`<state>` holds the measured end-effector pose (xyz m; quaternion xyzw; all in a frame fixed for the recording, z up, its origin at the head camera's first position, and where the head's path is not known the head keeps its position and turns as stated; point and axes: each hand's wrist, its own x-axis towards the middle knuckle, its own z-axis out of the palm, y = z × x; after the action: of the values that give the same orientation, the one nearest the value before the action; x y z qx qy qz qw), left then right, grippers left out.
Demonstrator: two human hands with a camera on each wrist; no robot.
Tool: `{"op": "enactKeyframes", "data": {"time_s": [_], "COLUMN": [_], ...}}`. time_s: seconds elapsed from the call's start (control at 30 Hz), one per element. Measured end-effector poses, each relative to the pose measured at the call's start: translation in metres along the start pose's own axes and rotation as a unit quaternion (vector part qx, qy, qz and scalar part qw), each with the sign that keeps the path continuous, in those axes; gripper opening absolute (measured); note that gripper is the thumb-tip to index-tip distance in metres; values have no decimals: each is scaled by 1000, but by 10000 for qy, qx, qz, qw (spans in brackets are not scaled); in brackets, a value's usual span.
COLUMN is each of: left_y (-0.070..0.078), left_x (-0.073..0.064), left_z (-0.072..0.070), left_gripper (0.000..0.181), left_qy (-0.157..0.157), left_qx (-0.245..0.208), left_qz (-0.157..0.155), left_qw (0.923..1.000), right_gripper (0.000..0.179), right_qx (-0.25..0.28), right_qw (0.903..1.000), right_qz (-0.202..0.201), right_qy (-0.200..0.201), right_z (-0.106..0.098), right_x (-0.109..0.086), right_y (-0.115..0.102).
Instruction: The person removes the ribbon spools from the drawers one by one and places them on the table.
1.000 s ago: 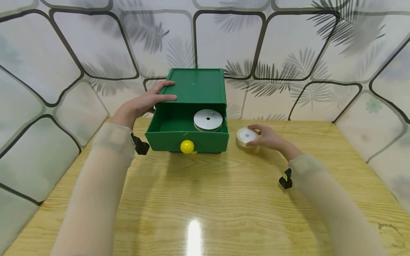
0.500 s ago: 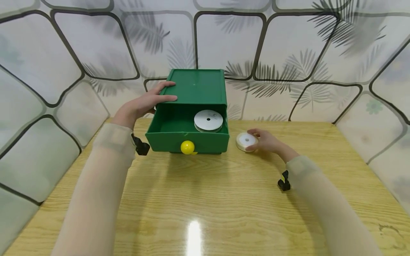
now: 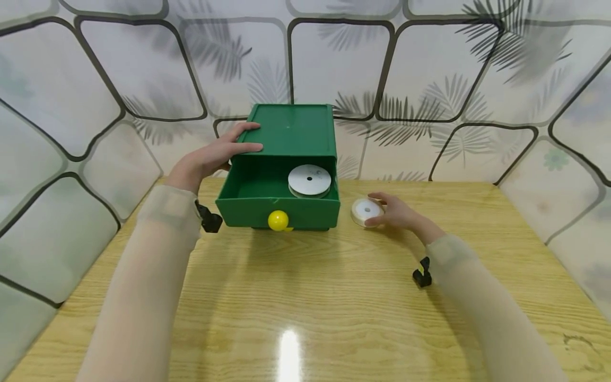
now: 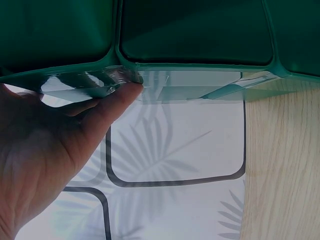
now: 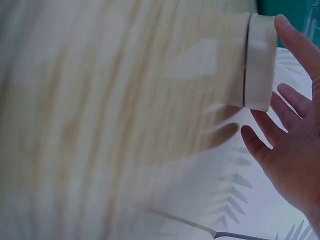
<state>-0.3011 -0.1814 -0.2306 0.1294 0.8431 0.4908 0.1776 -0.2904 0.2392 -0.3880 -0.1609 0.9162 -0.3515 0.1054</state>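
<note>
On the table beside the green box, which the left hand, fingers apart, is touching, the right hand is pinching the small spool, risking slippage from an uneven grip.

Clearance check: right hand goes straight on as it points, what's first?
The small white spool, which the right hand appears to touch; beyond it, probably the green drawer, though depth is unclear.
</note>
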Motion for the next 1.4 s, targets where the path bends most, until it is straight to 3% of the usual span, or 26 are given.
{"op": "enactKeyframes", "data": {"time_s": [0.2, 0.53, 0.97, 1.2, 1.4], "left_y": [0, 0, -1, -1, -1], "left_x": [0, 0, 1, 1, 1], "left_z": [0, 0, 0, 0, 0], "left_gripper": [75, 75, 75, 75, 75], "left_qy": [-9, 27, 30, 46, 31], "left_qx": [-24, 43, 12, 59, 17], "left_qz": [12, 38, 22, 73, 36], "left_qw": [10000, 10000, 10000, 9999, 10000], "right_gripper": [72, 52, 46, 45, 45], "right_qx": [600, 1298, 958, 756, 564], "right_qw": [9963, 9766, 9593, 9470, 9410], "right_qz": [-345, -1230, -2176, -2711, -3094], "right_qy": [508, 1196, 1523, 1548, 1249], "right_z": [-8, -26, -39, -44, -48], "right_x": [-9, -34, -67, -73, -67], "right_y": [-10, -39, -76, -117, -151]}}
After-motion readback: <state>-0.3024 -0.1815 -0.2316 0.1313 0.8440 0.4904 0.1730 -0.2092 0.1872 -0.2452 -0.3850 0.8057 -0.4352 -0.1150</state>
